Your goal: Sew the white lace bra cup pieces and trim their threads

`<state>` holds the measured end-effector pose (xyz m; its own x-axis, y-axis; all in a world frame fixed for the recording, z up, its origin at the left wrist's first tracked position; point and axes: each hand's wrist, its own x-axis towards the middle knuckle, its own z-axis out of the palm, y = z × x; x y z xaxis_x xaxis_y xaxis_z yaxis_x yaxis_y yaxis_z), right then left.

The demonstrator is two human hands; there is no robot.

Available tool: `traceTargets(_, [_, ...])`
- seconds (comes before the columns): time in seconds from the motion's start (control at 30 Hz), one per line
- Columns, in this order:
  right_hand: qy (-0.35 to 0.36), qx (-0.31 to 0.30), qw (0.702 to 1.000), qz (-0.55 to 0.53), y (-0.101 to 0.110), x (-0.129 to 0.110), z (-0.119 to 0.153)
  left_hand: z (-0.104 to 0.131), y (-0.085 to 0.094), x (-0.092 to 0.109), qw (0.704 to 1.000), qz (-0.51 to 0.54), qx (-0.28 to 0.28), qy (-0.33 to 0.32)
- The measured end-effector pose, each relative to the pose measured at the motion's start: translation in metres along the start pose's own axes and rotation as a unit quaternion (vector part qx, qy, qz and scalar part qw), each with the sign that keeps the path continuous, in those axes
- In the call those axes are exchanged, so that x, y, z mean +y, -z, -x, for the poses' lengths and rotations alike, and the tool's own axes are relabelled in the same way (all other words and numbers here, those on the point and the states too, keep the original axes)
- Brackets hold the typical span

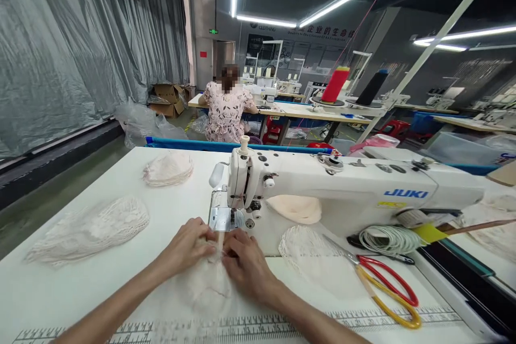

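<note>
A white sewing machine (346, 183) stands across the table, its presser foot (233, 217) over the metal needle plate (220, 219). Just in front of the needle, my left hand (193, 244) pinches the left side of a sheer whitish fabric piece (209, 287). My right hand (246, 260) grips the same fabric from the right, fingers curled and partly hidden. A narrow pale strip (220, 242) runs between the hands toward the presser foot. The fabric hangs toward me over the table and looks blurred.
Lace-edged fabric stacks (92, 228) and a smaller pile (169, 168) lie at left. Scissors (387, 285) with red and yellow handles, a lace piece (310, 250) and a coiled cord (389, 240) lie at right. A printed ruler (258, 328) crosses the front. Beyond sits a person (229, 107).
</note>
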<state>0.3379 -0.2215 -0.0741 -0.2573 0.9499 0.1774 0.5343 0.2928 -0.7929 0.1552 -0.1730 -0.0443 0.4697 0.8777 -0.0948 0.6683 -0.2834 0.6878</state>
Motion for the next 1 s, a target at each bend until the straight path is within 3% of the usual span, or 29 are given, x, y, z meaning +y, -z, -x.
traceTargets(0.07, [-0.003,-0.019,0.999,-0.044,0.003,-0.002,0.003,0.003,0.002,0.002,1.0,0.025,-0.011,0.003])
traceTargets(0.17, [-0.014,-0.07,0.991,-0.116,0.014,-0.012,0.015,0.027,0.003,0.013,0.995,0.084,-0.051,0.009])
traceTargets(0.33, [-0.091,-0.15,0.919,-0.354,0.032,-0.039,0.054,0.079,0.003,0.043,0.931,0.321,-0.158,0.072])
traceTargets(0.47, [-0.116,-0.176,0.917,-0.338,0.039,-0.048,0.088,0.108,-0.013,0.056,0.9,0.39,-0.159,0.118])
traceTargets(0.67, [-0.1,-0.236,0.925,-0.282,0.042,-0.05,0.127,0.138,-0.043,0.057,0.883,0.404,-0.19,0.142])
traceTargets(1.0, [-0.092,-0.272,0.926,-0.245,0.022,-0.039,0.151,0.159,-0.059,0.048,0.867,0.403,-0.221,0.191])
